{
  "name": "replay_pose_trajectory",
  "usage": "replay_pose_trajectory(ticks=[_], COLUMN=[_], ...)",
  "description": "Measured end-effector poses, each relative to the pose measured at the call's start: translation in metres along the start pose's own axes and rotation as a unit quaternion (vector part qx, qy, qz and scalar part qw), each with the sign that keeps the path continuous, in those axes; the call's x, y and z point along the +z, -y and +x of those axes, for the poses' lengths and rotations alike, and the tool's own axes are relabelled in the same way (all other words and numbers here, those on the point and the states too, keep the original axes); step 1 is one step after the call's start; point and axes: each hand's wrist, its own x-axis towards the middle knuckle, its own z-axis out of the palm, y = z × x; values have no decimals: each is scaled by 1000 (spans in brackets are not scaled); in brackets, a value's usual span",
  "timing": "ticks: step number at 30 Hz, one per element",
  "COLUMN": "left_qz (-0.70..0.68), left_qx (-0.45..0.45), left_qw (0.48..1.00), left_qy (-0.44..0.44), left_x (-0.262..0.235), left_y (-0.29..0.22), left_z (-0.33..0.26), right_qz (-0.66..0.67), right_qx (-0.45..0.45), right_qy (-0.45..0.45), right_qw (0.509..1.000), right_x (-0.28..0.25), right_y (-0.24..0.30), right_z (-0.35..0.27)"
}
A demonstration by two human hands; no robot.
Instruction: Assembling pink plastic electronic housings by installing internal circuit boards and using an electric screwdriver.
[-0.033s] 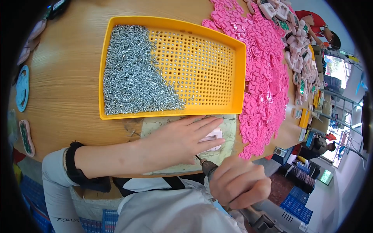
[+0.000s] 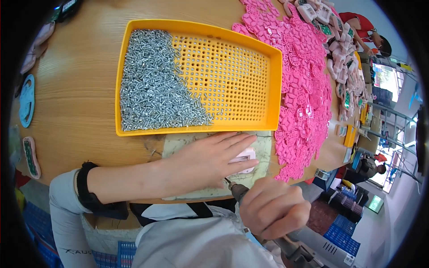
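**Pale pink part (image 2: pixel 252 153) under the left hand (image 2: pixel 205 158), power driver (image 2: pixel 240 192) close by**

From where I watch, the pale pink part lies on the pale green mat (image 2: pixel 174 145), beneath the left fingers, with one end showing between and beyond them. Too much is covered for me to tell its long axis.

The left hand is nearer, laid right over it: palm down, fingers straight and slightly parted. The thumb is hidden, so I cannot tell whether it grips the part or only rests on it.

The right hand (image 2: pixel 275 209) is curled tightly around the driver, and the visible end of the part lies ahead of it and to its left. The relation that counts, I judge, is at the bit: the driver slants forward and left, its tip by the near edge of the left hand. I cannot see whether the tip touches the part.

Just beyond the mat I have the yellow tray (image 2: pixel 196 132), with screws (image 2: pixel 152 85) heaped at its left. Bright pink pieces (image 2: pixel 304 89) spread along its right, over the wooden table (image 2: pixel 80 89).
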Motion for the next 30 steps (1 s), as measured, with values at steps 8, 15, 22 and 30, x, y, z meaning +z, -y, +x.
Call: replay_pose_trajectory(ticks=[8,15,22,30], left_qz=[-15,-270,-421,-227], left_qx=[19,-55,-155,-439], left_qw=[1000,961,892,861], left_qy=[-13,-32,-53,123], left_x=[18,-23,-30,-57], left_y=[9,-25,-70,-135], left_z=[1,-3,-49,-154], right_qz=[16,-117,-158,-300], right_qx=[31,-132,-37,65], right_qy=[65,-164,-308,-243], right_qw=[997,971,937,920], right_x=[-12,-22,-25,-32], right_y=[-3,41,26,40], right_z=[14,10,-13,-54])
